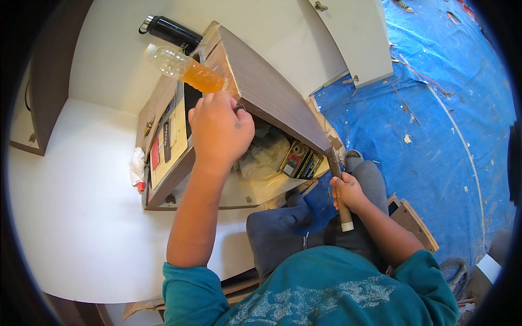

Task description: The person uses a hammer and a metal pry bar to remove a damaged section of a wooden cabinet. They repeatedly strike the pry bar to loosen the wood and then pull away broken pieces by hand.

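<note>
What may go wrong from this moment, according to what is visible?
The left hand is very close to the bottle of orange liquid, so a careless movement might knock it over. The right hand grips a wooden handle near the end of the brown panel, so a slip might scrape the panel.

Brown cabinet (283,81), black-yellow box (300,161) inside

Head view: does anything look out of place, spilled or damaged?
Yes: a pale scrap and other loose bits litter the blue sheet on the right, which looks untidy. No spill shows around the bottle of orange liquid just beyond the left hand.
</note>
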Available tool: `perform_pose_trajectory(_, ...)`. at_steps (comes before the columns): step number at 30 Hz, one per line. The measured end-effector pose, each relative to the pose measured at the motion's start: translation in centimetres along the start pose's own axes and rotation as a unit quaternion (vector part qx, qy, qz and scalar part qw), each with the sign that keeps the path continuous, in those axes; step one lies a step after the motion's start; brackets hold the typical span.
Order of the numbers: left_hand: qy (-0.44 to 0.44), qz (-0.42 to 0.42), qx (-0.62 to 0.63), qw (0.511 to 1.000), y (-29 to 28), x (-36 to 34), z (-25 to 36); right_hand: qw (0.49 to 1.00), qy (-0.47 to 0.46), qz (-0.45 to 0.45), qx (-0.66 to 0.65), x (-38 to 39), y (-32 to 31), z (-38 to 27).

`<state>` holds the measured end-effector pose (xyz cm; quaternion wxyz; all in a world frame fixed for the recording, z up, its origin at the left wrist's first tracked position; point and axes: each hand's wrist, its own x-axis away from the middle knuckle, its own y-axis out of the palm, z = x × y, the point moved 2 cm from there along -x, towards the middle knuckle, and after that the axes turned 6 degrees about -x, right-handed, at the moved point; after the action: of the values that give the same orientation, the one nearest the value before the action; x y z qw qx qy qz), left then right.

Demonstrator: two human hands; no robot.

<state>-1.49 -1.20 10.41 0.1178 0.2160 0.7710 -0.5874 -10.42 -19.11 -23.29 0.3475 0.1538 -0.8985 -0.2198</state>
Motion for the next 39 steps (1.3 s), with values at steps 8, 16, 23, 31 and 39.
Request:
perform_pose_trajectory(8, 0.002, 0.017, 0.022, 1.0, 0.8, 0.4, 0.3, 0.999, 0.033, 0.0, -0.019, -0.6, -0.4, -0.2)
perform_pose_trajectory(16, 0.048, 0.051, 0.029, 0.997, 0.4, 0.2, 0.2, 0.998, -0.041, -0.004, -0.052, -0.3, 0.5, -0.7)
perform_pose_trajectory(23, 0.079, 0.063, 0.13, 0.986, 0.8, 0.3, -2.8, 0.962, -0.267, -0.009, -0.046, 1.5, 5.0, -11.1)
perform_pose_trajectory(31, 0.01, 0.185, 0.111, 0.976, 2.9, 0.6, -1.1, 0.942, -0.336, 0.007, 0.003, 1.9, 13.0, -23.6)
perform_pose_trajectory(39, 0.011, 0.279, 0.237, 0.931, 3.9, 2.4, -1.6, 0.95, -0.304, -0.054, 0.038, 2.1, 17.2, -24.9)
